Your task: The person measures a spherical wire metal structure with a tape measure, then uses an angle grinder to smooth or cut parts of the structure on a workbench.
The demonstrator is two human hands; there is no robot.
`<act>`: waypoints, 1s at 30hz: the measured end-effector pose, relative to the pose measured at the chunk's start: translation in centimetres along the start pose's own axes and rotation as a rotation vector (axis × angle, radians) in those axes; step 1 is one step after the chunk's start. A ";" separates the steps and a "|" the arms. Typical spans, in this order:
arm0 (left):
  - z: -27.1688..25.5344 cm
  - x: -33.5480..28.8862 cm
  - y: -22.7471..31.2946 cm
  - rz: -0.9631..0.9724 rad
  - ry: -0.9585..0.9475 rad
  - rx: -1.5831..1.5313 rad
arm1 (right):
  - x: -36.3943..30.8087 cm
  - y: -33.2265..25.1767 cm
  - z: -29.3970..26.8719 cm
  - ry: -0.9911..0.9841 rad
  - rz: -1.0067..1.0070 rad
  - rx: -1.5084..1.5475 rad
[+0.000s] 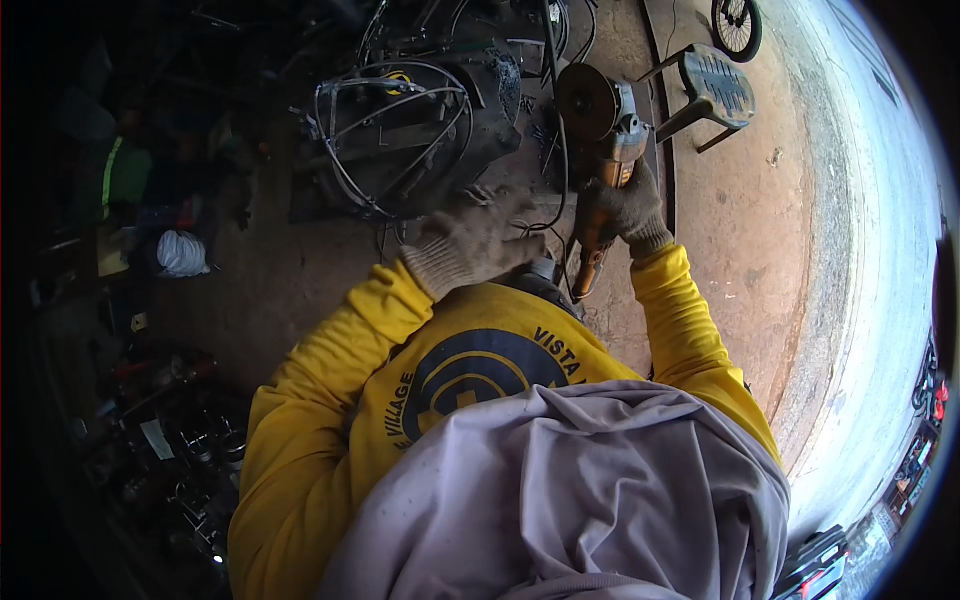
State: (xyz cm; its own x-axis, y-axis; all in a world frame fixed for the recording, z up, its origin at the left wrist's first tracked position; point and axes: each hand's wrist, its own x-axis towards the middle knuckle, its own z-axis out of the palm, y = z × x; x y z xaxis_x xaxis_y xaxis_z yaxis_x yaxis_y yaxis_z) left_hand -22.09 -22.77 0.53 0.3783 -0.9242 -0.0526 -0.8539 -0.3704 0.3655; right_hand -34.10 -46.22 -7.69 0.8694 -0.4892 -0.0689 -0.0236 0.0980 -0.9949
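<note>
My right hand (632, 208), in a brown knit glove, is closed around the body of an orange and grey angle grinder (622, 152). The grinder stands upright in the view, its dark round disc (588, 102) at the far end. My left hand (478, 235), gloved the same way, is a little blurred, with its fingers apart and nothing seen in it. It is nearest to a frame of bent metal rods (400, 135), which lies on a dark work surface ahead. A black cable (562, 150) runs down between my hands, close to the grinder.
A worn stool (718, 85) stands to the right of the grinder, with a small spoked wheel (737, 28) beyond it. Dark metal scraps crowd the far side. At the left lies a white bundle (182, 254); a bright paved strip (850, 250) curves along the right.
</note>
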 end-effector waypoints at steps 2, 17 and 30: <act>-0.3 3.3 2.7 -0.189 -0.340 -0.331 | 1.0 -0.8 0.1 0.026 0.000 0.024; 1.3 6.0 1.8 -0.045 -0.360 -0.677 | 0.8 -2.6 1.1 -0.131 0.024 0.557; -8.8 4.0 -6.4 -0.374 -0.031 0.736 | 3.4 -2.6 -0.8 -0.032 0.045 0.259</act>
State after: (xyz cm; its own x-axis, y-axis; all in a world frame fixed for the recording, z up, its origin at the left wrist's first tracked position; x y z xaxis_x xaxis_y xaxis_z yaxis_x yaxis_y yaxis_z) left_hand -11.99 -23.23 6.14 0.6829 -0.7261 -0.0797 -0.6936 -0.6103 -0.3826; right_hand -31.47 -48.83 -5.35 0.8855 -0.4524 -0.1061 0.0609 0.3392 -0.9387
